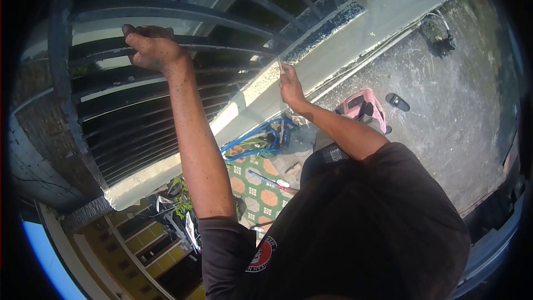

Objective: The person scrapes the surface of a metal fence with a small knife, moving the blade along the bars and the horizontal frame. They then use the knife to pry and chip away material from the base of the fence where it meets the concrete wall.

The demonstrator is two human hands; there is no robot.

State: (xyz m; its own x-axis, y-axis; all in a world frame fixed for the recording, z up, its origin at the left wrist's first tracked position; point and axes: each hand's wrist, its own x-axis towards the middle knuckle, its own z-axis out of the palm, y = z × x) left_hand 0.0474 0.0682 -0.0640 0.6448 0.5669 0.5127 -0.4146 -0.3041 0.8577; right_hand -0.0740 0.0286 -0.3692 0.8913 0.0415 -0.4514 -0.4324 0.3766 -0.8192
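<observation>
My left hand is wrapped around a dark horizontal bar of the metal window grille, with the arm stretched up across the view. My right hand pinches a thin, light-coloured tool, whose tip meets the window ledge near the ends of the bars. Its exact kind is too small to make out. On the pale ledge, the paint looks speckled and flaked beside the right hand, with a dark rough strip farther along.
Below lies a grey concrete floor with a black slipper and a pink item. A blue hose loops near the wall, above green-and-orange patterned flooring. A blue stick-like object lies there. Plants stand lower left.
</observation>
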